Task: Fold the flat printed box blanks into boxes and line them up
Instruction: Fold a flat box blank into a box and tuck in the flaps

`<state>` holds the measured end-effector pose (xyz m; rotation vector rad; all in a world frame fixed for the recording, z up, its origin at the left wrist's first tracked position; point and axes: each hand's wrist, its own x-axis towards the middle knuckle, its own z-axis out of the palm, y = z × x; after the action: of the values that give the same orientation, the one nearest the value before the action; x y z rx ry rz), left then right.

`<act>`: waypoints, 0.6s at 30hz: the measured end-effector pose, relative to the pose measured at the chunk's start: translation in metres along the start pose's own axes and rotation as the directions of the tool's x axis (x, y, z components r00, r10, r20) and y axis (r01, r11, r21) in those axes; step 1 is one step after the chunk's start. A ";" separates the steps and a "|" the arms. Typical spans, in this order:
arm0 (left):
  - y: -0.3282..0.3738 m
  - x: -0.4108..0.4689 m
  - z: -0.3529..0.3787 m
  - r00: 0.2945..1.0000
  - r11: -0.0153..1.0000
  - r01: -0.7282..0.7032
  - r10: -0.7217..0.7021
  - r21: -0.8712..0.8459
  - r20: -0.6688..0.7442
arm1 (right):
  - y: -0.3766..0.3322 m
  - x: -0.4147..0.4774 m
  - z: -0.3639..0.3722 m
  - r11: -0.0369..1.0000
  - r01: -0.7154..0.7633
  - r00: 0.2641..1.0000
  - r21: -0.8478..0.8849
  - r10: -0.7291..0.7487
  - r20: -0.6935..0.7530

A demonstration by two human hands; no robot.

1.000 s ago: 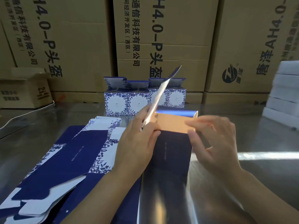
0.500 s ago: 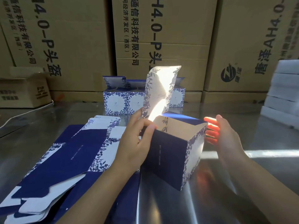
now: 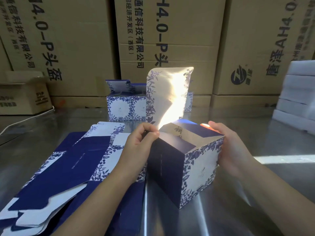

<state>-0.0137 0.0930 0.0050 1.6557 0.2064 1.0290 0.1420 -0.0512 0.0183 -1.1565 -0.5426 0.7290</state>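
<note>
Box [image 3: 199, 169] upright, long axis vertical, lid flap [image 3: 167, 96] pointing 12 o'clock | left hand [image 3: 141, 147] pinches flap base | right hand [image 3: 233, 150] curls round 3 o'clock wall

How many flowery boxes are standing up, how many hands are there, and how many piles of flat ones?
Box being folded: 1
Finished boxes in the back row: 3 in view; the raised flap may hide more
Hands, left hand and right hand: 2
Pile of flat blanks: 1
Total: 7
</note>
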 end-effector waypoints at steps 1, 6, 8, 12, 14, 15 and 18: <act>0.001 0.000 0.000 1.000 1.000 -0.003 0.003 -0.028 0.000 | -0.001 0.000 0.000 1.000 -0.001 1.000 0.021 0.001 0.003; 0.001 0.004 -0.001 0.999 0.982 0.038 -0.033 -0.187 0.032 | -0.002 -0.002 -0.004 0.999 -0.008 0.999 0.052 0.006 0.044; -0.001 0.004 0.000 0.998 0.973 0.055 -0.045 -0.225 0.052 | -0.002 -0.003 -0.006 1.000 -0.002 0.998 0.021 0.001 0.066; -0.002 0.004 0.000 0.997 0.966 0.050 -0.034 -0.255 0.067 | -0.004 -0.006 -0.005 1.000 0.009 0.994 0.021 -0.011 0.113; -0.002 0.004 0.000 0.996 0.963 0.057 -0.038 -0.262 0.076 | -0.004 -0.007 -0.004 0.999 0.005 0.990 0.032 -0.009 0.138; -0.003 0.004 0.000 0.996 0.964 0.059 -0.040 -0.260 0.080 | -0.004 -0.008 -0.003 0.999 0.001 0.988 0.040 -0.007 0.151; -0.002 0.003 0.001 0.995 0.967 0.077 -0.057 -0.242 0.087 | -0.004 -0.008 -0.003 0.998 -0.030 0.988 0.061 0.021 0.150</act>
<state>-0.0099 0.0949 0.0047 1.4520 0.0779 0.8979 0.1398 -0.0594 0.0209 -1.0569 -0.6269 0.8543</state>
